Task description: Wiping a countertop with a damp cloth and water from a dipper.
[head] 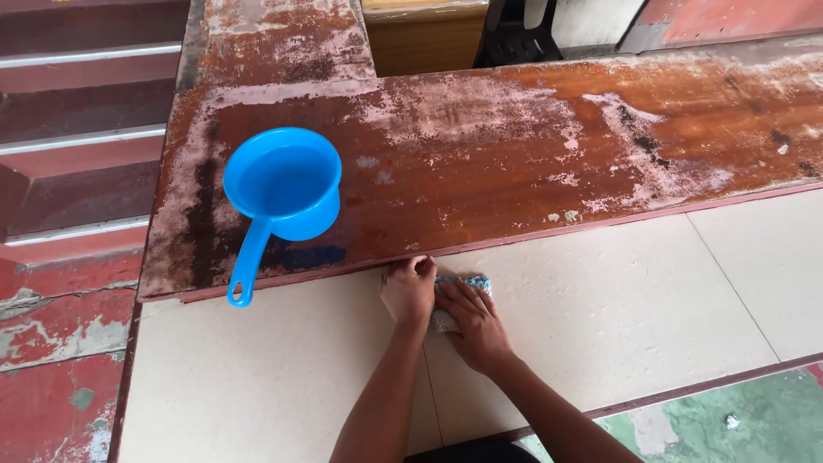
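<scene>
pale beige board (pixel 600 317), flat and matte, takes up the near half of the head view; a thin seam runs through it on the right. both hands sit close together on it, just below the edge of the worn ledge.

left hand (pixel 408 291): palm down, fingers curled under at the tips, knuckles toward the ledge. it touches the beige board and rests against the cloth's left side. no grip on anything that i can make out.

right hand (pixel 477 324): laid flat over a small cloth (pixel 470 283), fingers spread and pressing it onto the board. the cloth is blue and white, bunched, mostly hidden under the hand; only its far end and a bit at the left show.

worn wooden ledge (pixel 514 163): reddish brown, varnish flaked to pinkish white patches, dark stains at its left end. it borders the beige board along a dark red strip.

blue plastic dipper (pixel 283 184): stands upright on the ledge, left of the hands and apart from them. its long handle points toward the viewer and overhangs the ledge edge. whether it holds water i cannot tell.

red steps (pixel 77 129) with pale nosing lie at far left. green patchy floor (pixel 737 420) shows at lower right.
</scene>
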